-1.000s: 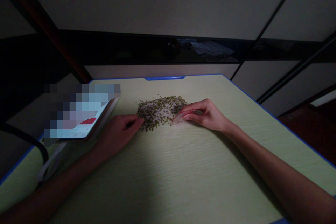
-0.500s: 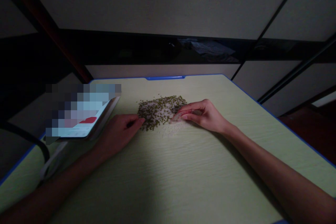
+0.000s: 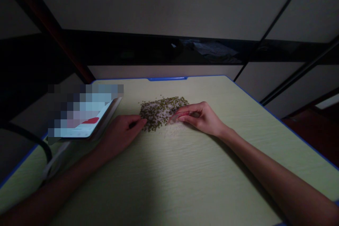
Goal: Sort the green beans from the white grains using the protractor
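A flat pile of mixed small green beans, like mung beans, and pale grains like rice lies on the table. At its left edge rests my left hand, thumb and fingers pinched together; anything between them is hidden. My right hand grips a small see-through piece with a reddish edge, its tip touching the pile's right front side. The exact kind of that piece is too dim to make out. Pale grains are scattered in front of the tip.
On the left a tablet-like device with a lit, partly blurred screen leans at a slant. A dark cable and a white strap lie near it. Blue edging borders the table, and cabinet panels stand behind.
My right hand has moved slightly left with the see-through piece, toward the pile's middle. My left hand has stayed nearly in place.
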A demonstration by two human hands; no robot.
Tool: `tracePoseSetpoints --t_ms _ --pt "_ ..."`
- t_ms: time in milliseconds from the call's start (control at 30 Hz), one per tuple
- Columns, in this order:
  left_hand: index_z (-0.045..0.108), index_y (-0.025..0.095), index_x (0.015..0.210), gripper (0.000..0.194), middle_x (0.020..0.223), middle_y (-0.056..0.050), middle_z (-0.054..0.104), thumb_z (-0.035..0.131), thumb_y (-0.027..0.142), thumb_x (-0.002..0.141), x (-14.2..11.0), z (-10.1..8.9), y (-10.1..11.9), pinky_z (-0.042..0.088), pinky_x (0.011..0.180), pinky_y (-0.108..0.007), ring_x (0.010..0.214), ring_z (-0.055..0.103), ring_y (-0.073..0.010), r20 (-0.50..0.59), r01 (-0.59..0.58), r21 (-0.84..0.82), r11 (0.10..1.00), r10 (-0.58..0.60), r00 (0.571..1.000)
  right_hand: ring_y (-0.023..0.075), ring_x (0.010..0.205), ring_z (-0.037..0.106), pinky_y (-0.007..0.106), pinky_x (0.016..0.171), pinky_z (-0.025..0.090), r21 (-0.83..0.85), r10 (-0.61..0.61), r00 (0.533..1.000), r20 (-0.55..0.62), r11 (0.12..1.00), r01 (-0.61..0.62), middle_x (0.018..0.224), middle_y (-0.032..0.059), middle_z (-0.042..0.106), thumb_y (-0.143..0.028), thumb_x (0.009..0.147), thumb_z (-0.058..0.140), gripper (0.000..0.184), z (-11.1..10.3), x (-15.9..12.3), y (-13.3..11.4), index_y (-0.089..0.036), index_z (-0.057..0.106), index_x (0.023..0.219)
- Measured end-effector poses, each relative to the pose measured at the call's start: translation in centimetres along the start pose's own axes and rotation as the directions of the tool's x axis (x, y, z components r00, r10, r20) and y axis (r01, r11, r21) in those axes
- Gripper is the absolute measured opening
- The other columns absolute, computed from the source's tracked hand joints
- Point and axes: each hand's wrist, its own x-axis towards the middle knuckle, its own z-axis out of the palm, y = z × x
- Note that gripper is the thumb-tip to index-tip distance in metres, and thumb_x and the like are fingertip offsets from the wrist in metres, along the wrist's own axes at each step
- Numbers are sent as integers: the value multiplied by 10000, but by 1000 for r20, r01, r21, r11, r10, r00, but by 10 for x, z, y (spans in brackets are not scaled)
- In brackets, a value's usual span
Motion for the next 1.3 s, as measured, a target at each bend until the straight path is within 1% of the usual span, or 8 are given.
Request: tracePoseSetpoints --t_ms 167,400,600,700,933,1067,1200,1300 --pt "342 198 485 372 471 56 325 382 451 755 1 0 2 231 475 -234 480 346 -107 -12 1 -5 1000 -1 1000 163 783 657 253 682 517 30 -47 998 32 999 46 870 64 723 -210 761 611 162 3 0 0 -144 725 856" --pt "341 198 487 372 460 58 318 372 446 762 1 1 -1 237 471 -231 471 338 -104 -16 -19 13 1000 19 1000 155 803 652 249 704 511 61 -93 992 86 994 88 893 66 718 -203 793 582 184 11 0 -3 -147 720 902" --pt "373 189 499 377 474 58 334 372 448 773 0 0 0 237 486 -233 489 360 -107 0 -14 14 1000 14 1000 144 835 651 247 761 510 87 -123 978 168 990 109 920 53 715 -199 822 551 191 15 0 -9 -155 714 910" --pt "366 192 496 381 472 59 325 373 454 773 0 0 -1 235 482 -234 485 353 -107 2 -13 10 1000 13 1000 143 832 650 238 753 504 45 -136 969 208 991 130 917 57 713 -209 828 544 201 13 -1 -10 -145 710 922" --pt "359 197 482 380 462 58 322 383 457 757 1 0 -1 235 470 -235 469 342 -107 -8 -10 9 1000 10 1000 136 772 651 228 702 476 -115 -199 937 287 964 240 850 55 716 -241 841 535 216 5 -3 -14 -161 720 918" --pt "373 193 487 375 472 55 350 384 457 754 0 0 0 242 480 -234 485 365 -111 -16 -6 -2 1000 6 1000 149 807 656 250 726 474 -162 -229 904 361 939 303 874 60 719 -154 836 514 227 0 -8 -16 -179 720 927" --pt "371 194 495 367 475 56 359 380 451 756 0 0 1 245 487 -232 497 369 -113 -18 -14 -6 1000 14 1000 146 877 645 268 781 470 -178 -242 876 417 923 340 934 23 712 19 775 437 422 -2 -15 -18 -227 698 998" --pt "348 198 493 365 474 56 346 375 450 756 0 0 1 240 487 -233 498 355 -112 -21 -29 -7 1000 28 999 147 888 643 267 788 477 -166 -247 879 409 927 338 934 18 710 53 743 419 465 -2 -20 -19 -220 700 993"
